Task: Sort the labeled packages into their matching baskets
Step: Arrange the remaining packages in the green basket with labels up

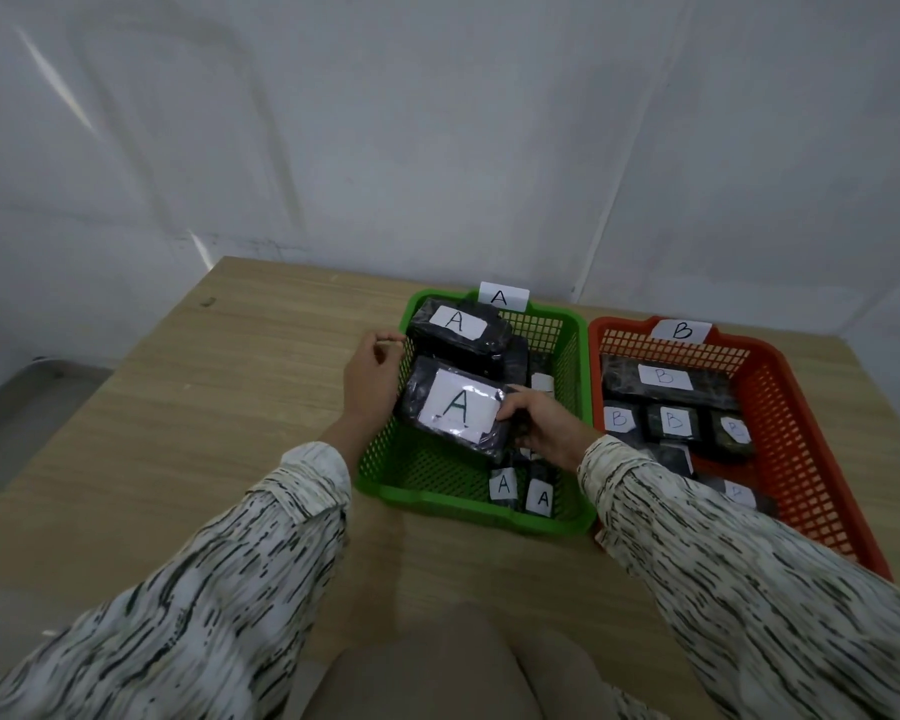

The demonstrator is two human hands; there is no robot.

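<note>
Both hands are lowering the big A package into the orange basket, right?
Not quite. The head view shows both hands, left hand and right hand, holding the big A package over the green basket, the one tagged A. The orange basket is tagged B and sits beside it.

Head view, single camera: you look forward and steeply down from above your own sleeves [261, 553] onto the wooden table [188, 407]. Close range, wide-angle, edges bowed. Green basket [468, 504] sits centre frame, red basket [801, 459] at right, partly cropped. Upper half faces the white wall [437, 122]. No second view to overlap.
</note>
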